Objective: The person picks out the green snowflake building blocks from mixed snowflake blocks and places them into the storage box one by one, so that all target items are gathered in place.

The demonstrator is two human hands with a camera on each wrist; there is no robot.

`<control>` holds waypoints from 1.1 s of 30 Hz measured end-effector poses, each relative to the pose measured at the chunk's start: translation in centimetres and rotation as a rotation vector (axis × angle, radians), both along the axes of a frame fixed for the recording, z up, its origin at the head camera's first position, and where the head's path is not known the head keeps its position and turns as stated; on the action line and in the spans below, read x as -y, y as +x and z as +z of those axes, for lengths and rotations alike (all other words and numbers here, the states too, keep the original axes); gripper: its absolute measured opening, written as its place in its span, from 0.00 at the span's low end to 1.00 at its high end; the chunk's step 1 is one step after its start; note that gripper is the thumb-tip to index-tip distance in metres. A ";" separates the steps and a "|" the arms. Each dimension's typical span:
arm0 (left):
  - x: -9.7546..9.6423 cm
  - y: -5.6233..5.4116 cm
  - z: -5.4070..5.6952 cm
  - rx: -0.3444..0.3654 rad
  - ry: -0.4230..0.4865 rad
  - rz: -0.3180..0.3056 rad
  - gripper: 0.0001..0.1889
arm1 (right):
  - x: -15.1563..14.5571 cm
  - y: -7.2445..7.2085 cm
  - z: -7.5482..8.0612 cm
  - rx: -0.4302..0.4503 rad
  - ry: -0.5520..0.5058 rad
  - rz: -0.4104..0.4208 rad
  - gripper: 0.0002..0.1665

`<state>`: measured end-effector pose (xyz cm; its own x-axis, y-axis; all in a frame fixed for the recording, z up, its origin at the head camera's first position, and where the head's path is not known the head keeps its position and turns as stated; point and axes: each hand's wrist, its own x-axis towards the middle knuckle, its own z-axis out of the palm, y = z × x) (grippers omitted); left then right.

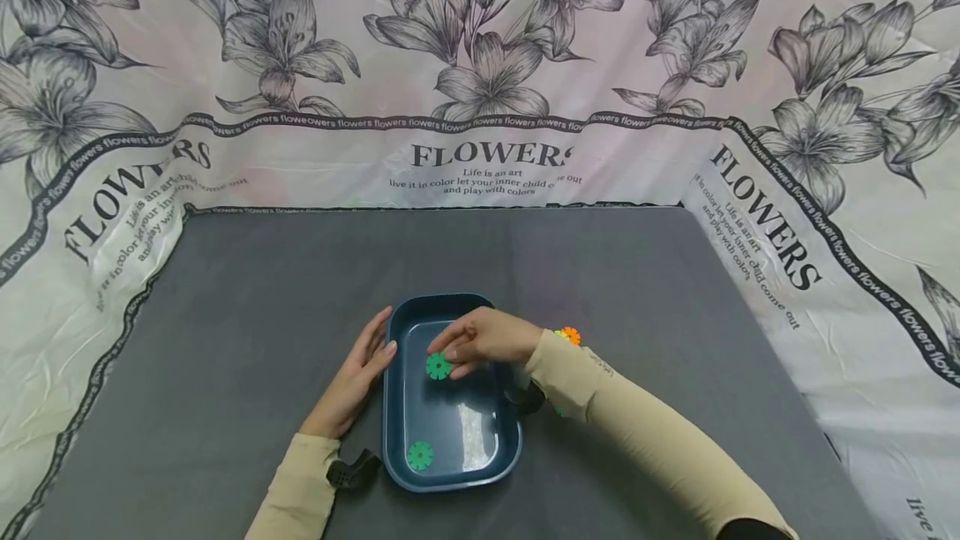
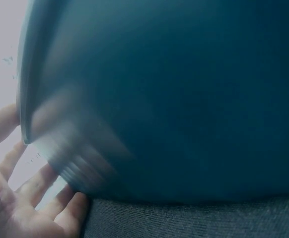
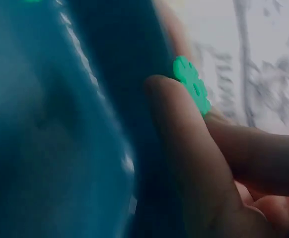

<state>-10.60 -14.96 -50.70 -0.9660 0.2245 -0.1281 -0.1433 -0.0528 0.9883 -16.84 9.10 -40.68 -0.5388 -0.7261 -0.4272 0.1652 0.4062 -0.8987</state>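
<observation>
A deep blue rectangular tray [image 1: 452, 423] with rounded corners lies lengthwise before me. Against its left side rests my left hand [image 1: 351, 380]; the left wrist view shows that hand's spread fingers [image 2: 37, 186] touching the outer wall. Over the upper part of the tray, my right hand [image 1: 495, 335] pinches a green notched plastic disc [image 1: 432, 366] between thumb and fingers. Seen close in the right wrist view, the same disc [image 3: 189, 81] stands edge-on above the thumb. A second green notched disc [image 1: 420, 455] lies in the tray's lower left corner.
Beyond my right wrist, an orange notched disc [image 1: 572, 335] and a bit of yellow show, partly hidden by the sleeve. A grey cloth [image 1: 300, 265] covers the table. Flower-printed white fabric [image 1: 315, 165] borders it at the back and sides. Black wrist cameras [image 1: 356, 471] sit close to the tray.
</observation>
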 end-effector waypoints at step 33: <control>0.2 0.0 0.1 -0.002 0.025 0.003 0.31 | 5.5 3.8 -2.8 -0.463 0.257 0.277 0.09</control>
<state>-10.57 -15.20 -50.59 -0.9670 0.2244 -0.1209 -0.1414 -0.0775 0.9869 -13.07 3.55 -43.52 -0.5165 -0.7707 -0.3732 -0.3635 0.5919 -0.7194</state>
